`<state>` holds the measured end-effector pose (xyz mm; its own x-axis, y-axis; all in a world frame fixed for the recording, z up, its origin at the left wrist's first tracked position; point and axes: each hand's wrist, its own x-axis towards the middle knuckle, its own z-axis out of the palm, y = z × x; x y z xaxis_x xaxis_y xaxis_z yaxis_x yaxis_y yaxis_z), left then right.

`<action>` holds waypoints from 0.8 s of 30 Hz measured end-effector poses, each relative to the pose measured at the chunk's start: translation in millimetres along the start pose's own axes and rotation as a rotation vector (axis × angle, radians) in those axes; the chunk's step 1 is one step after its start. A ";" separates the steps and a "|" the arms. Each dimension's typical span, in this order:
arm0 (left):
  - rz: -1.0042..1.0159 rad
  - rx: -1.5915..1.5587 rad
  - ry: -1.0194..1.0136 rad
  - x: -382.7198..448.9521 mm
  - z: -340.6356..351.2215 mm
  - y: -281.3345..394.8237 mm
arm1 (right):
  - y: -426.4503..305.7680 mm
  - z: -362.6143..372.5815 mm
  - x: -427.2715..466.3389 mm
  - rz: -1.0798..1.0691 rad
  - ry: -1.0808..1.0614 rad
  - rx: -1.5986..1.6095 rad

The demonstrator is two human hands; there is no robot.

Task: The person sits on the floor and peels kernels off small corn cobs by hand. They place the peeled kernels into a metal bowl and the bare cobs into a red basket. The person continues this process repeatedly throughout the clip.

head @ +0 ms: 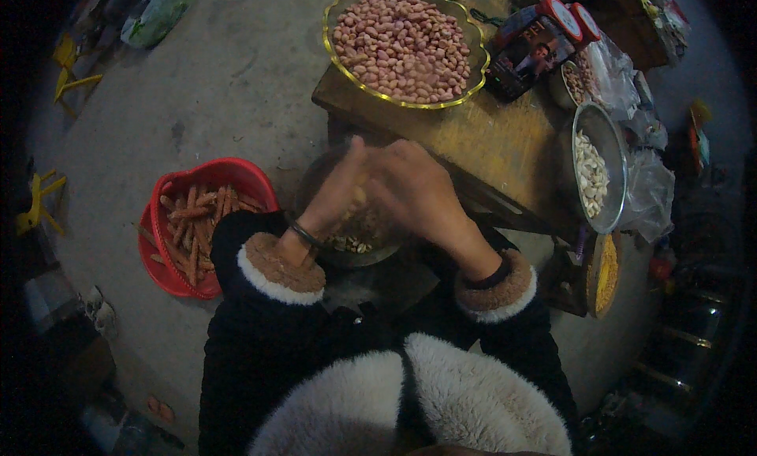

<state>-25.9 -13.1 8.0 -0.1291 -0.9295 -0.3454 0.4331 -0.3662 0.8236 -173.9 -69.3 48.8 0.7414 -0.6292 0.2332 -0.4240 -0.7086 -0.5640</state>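
Observation:
Both of my hands are together over a round bowl [378, 256] at the centre, blurred by motion. My left hand [340, 187], with a dark bangle at the wrist, has its thumb up beside my right hand [414, 187], whose fingers curl inward. Whether something small lies between the fingers cannot be told. Pale pieces [355, 243], perhaps shells or seeds, lie in the bowl below, which my hands partly hide. Beyond them, a gold-rimmed scalloped bowl [485, 71] full of pink peanuts [402, 48] rests on a wooden table [502, 148].
Left stands a red plastic basket [248, 169] of corn cobs [195, 225]. Right, a metal bowl [618, 178] holds white seeds [591, 175], near plastic bags [647, 190], dark red-lidded containers [532, 48] and a tray of yellow grains [604, 278]. Yellow-legged stools [41, 201] stand far left.

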 end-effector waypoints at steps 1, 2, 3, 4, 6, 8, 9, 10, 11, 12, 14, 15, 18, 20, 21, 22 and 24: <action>-0.022 -0.014 0.000 1.0 -3.2 -2.3 | 0.5 -0.3 -0.1 -0.001 -0.008 0.015; -0.043 -0.027 -0.001 3.4 -7.3 -7.0 | 0.9 -0.4 0.1 -0.001 -0.015 0.029; -0.065 -0.041 -0.002 4.8 -10.2 -9.9 | 1.6 0.0 0.4 0.004 -0.002 0.065; -0.087 -0.099 -0.015 5.0 -12.7 -11.5 | 2.4 0.5 1.0 0.010 0.010 0.101; -0.129 -0.214 -0.042 4.6 -14.9 -11.3 | 2.8 0.8 0.7 0.058 0.046 0.224; -0.136 -0.394 0.071 5.2 -6.5 -9.2 | 2.6 -0.2 -1.4 0.144 0.092 0.398; -0.138 -0.483 0.127 5.1 -3.0 -7.6 | 3.5 -1.3 -1.8 0.171 0.095 0.389; -0.133 -0.468 0.142 4.4 -3.4 -7.1 | 4.9 -2.4 -2.4 0.198 0.098 0.380; -0.128 -0.452 0.157 3.4 -4.3 -6.6 | 5.9 -3.6 -2.8 0.225 0.101 0.372; -0.108 -0.416 0.150 2.9 -5.1 -6.8 | 6.7 -5.9 -2.8 0.205 0.084 0.326; -0.055 -0.323 0.115 1.6 -7.2 -8.0 | 7.1 -9.5 -1.8 0.164 0.050 0.237; -0.034 -0.288 0.104 1.8 -6.2 -7.4 | 8.5 -8.5 -2.9 0.190 0.063 0.310; 0.008 -0.224 0.114 0.0 -1.3 0.2 | 10.4 -5.9 -5.0 0.254 0.093 0.479; 0.030 -0.230 0.095 -1.9 -2.0 2.2 | 5.6 -9.6 -2.2 0.278 0.101 0.520; 0.041 -0.232 0.083 -2.4 -1.7 2.7 | 6.9 -8.3 -2.4 0.249 0.113 0.548; 0.052 -0.230 0.087 -2.6 -1.4 2.3 | 9.4 -5.2 -2.5 0.221 0.124 0.575; 0.071 -0.227 0.095 -2.5 -1.4 0.5 | 10.6 -0.1 -3.3 0.206 0.137 0.621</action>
<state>-24.1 -10.9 8.6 -0.0111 -0.9403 -0.3402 0.6290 -0.2711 0.7286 -180.9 -74.7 42.1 0.5872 -0.7960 0.1469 -0.1415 -0.2796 -0.9496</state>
